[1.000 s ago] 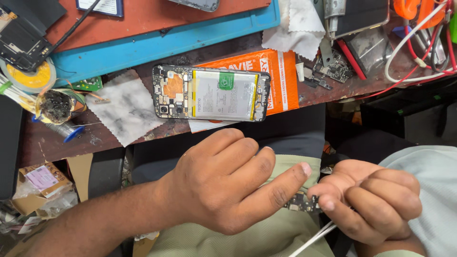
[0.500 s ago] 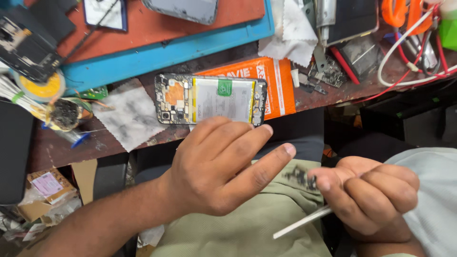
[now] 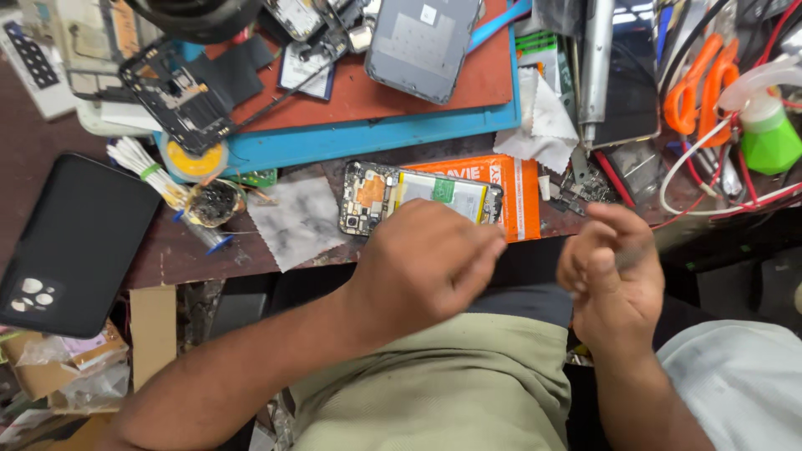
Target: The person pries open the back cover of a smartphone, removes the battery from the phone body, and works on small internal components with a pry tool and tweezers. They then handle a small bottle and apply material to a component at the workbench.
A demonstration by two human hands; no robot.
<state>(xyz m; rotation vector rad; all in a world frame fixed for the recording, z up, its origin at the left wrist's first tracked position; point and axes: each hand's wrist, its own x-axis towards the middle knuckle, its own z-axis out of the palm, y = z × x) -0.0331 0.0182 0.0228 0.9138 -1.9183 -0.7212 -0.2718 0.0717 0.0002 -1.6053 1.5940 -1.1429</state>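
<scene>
My left hand (image 3: 426, 267) hovers curled and blurred over the opened phone (image 3: 418, 199) at the worktop (image 3: 209, 250) edge; my right hand (image 3: 610, 276) is loosely closed, contents unclear. I should steady both hands before touching the board.

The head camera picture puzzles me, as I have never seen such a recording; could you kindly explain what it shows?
A camera worn on a person's head looks down at their own two bare hands over a cluttered repair bench. The left hand hovers just below an opened phone with its innards exposed, lying partly on an orange packet. The right hand is curled and blurred; whether it holds anything cannot be told. Around lie a grey cloth, a black phone case, orange scissors and a green spray bottle.
</scene>
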